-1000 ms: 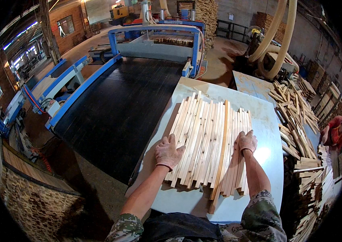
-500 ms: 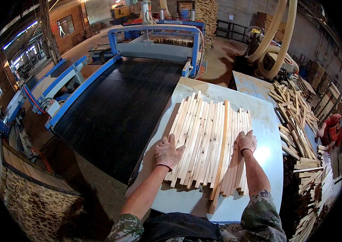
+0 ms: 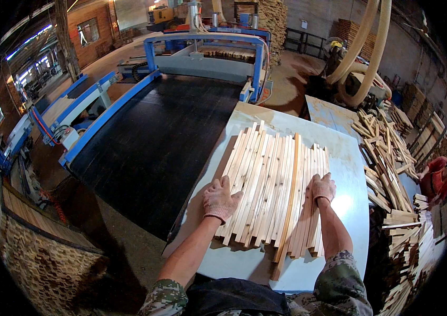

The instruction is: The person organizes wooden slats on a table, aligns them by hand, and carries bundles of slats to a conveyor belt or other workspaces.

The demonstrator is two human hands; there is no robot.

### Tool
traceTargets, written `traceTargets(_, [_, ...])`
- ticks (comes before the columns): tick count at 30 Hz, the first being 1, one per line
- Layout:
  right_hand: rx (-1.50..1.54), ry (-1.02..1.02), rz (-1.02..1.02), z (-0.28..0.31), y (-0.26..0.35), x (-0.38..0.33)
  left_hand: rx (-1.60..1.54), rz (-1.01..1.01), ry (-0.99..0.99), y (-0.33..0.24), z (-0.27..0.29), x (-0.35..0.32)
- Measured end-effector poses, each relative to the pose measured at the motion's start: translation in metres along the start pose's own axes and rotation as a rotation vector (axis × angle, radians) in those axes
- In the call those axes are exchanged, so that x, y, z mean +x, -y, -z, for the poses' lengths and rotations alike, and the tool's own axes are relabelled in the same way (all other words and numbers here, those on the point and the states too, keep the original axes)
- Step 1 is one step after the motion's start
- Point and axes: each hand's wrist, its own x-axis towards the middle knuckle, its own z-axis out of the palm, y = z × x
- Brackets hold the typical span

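A row of pale wooden strips (image 3: 265, 184) lies side by side on a light blue-white tabletop (image 3: 347, 231) in front of me, its ends uneven. One darker strip (image 3: 289, 210) in the row sticks out toward me. My left hand (image 3: 222, 200), in a pinkish knit work glove, is pressed on the row's left edge, thumb over the strips. At the right edge my right hand (image 3: 323, 187), gloved alike, bears on the outer strips with its fingers bent. Between them the two hands hold the row; the undersides of the fingers are hidden.
Left of the tabletop runs a black conveyor belt (image 3: 155, 142) under a blue machine frame (image 3: 205, 36). Loose wood pieces (image 3: 384, 150) are heaped at the right, near a person in red (image 3: 437, 179). Stacked wood (image 3: 49, 263) stands at the lower left; thick hoses (image 3: 376, 52) hang behind.
Both my hands and the strips stay nearly in place. The person in red at the right has shifted slightly, and the view has moved a little.
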Motion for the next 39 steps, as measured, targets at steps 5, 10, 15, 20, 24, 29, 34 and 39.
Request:
traceTargets(5, [0.015, -0.003, 0.017, -0.003, -0.004, 0.003, -0.004, -0.009, 0.010, 0.002, -0.001, 0.001])
traceTargets(10, [0.018, 0.017, 0.021, 0.001, -0.001, 0.000, 0.008, -0.010, -0.008, 0.003, -0.001, 0.000])
traceTargets(15, [-0.010, 0.036, -0.006, 0.001, 0.000, 0.004, 0.017, 0.002, 0.006, 0.000, -0.001, 0.001])
traceTargets(20, [-0.006, 0.019, 0.002, 0.001, -0.004, 0.003, 0.006, -0.004, 0.020, -0.003, 0.004, 0.000])
traceTargets(24, [0.006, 0.042, 0.003, 0.006, 0.004, -0.004, -0.002, 0.002, 0.030, 0.001, 0.003, 0.001])
traceTargets(29, [0.019, 0.018, 0.016, 0.003, -0.001, -0.002, -0.010, 0.003, 0.038, 0.001, 0.001, 0.002])
traceTargets(34, [0.024, 0.011, 0.004, 0.002, 0.001, -0.002, 0.003, 0.016, 0.060, 0.000, 0.002, 0.002])
traceTargets(39, [0.033, 0.010, 0.016, 0.003, 0.001, -0.003, 0.012, 0.016, 0.061, -0.001, 0.004, 0.002])
